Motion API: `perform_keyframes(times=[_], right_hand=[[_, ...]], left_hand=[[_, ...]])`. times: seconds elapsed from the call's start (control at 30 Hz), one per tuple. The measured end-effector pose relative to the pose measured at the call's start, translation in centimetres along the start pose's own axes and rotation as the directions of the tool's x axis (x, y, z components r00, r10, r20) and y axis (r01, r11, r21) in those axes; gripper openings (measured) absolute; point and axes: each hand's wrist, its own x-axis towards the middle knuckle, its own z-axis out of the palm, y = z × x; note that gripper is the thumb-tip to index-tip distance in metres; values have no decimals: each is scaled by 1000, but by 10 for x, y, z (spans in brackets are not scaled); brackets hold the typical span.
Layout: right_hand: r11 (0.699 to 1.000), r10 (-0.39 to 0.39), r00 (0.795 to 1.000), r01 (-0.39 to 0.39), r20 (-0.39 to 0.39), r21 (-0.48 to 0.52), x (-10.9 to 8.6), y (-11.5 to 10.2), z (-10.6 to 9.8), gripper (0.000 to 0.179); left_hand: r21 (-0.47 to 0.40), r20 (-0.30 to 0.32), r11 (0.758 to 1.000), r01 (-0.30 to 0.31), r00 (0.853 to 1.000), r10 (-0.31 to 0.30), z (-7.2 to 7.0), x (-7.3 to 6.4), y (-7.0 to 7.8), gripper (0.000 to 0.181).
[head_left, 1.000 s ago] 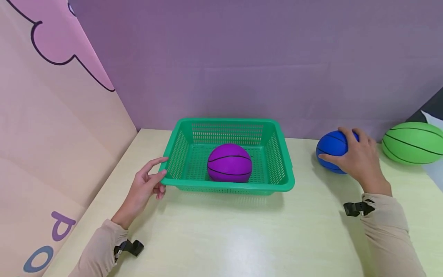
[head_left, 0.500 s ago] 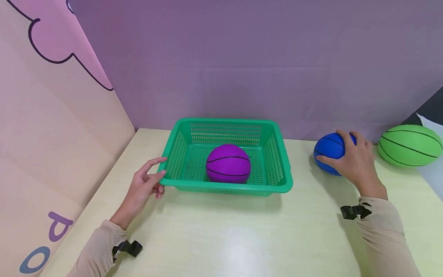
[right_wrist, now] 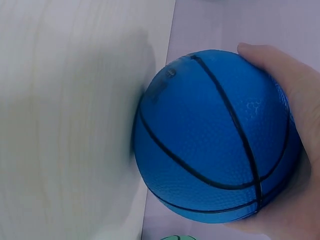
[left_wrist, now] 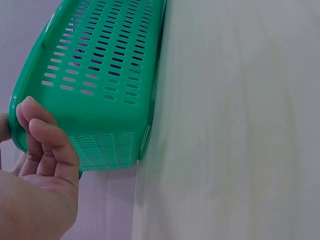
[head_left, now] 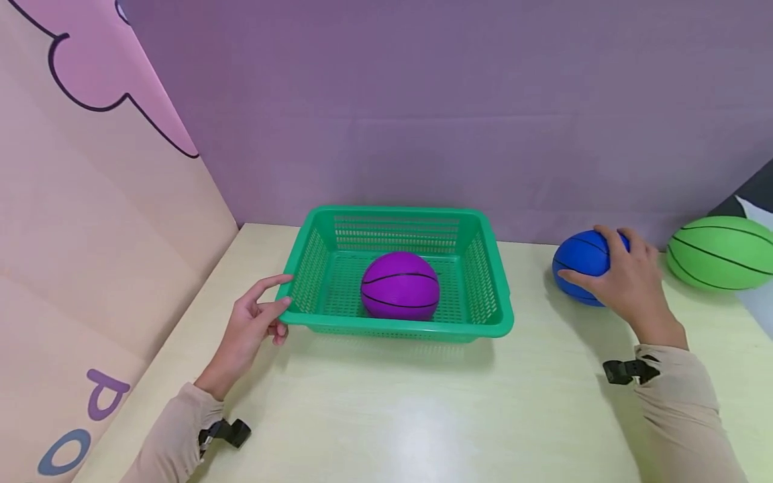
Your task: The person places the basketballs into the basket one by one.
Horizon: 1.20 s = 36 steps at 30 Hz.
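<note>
A green plastic basket (head_left: pixel 398 327) with slotted walls stands on the table, and a purple toy basketball (head_left: pixel 400 287) lies inside it. My left hand (head_left: pixel 244 332) pinches the basket's left rim near the front corner, thumb and index finger at the edge. In the left wrist view, fingers (left_wrist: pixel 52 140) curl against the basket's outer wall. To the right, a blue toy basketball (head_left: pixel 576 258) rests on the table. My right hand (head_left: pixel 634 285) grips it from above and the right, the thumb on its near side and the fingers over its top.
A light green toy basketball (head_left: pixel 721 253) sits farther right, beyond my right hand. A purple backdrop (head_left: pixel 423 121) rises behind the table (head_left: pixel 386 416). On the left stands a pale printed panel (head_left: pixel 90 255).
The view shifts slightly. Both hands keep their places, the left on the basket rim and the right on the blue basketball; nothing else visibly moves.
</note>
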Motion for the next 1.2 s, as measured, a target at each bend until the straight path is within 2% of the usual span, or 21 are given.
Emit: perform_keyframes(times=[0.23,0.63,0.87,1.2], right_hand=[[999,-26,999,25,-25,-19,-1,-10,-2,99],[999,-25,1000,24,-12,-30,0,-15,1,101],[999,-30,998,29,-50,-36,-12,-13,-1,96],[999,-30,998,27,-54,-42,-10,-14,-1,99]], left_hand=[[-2,-2,999,-34,999,34,-3,0,6,45],[-4,-23,1000,-9,1000,9,-2,-6,2,45],[1,12,1000,13,1000,-13,3,-7,2,46],[-1,28,1000,-4,1000,4,3,-5,3,47]])
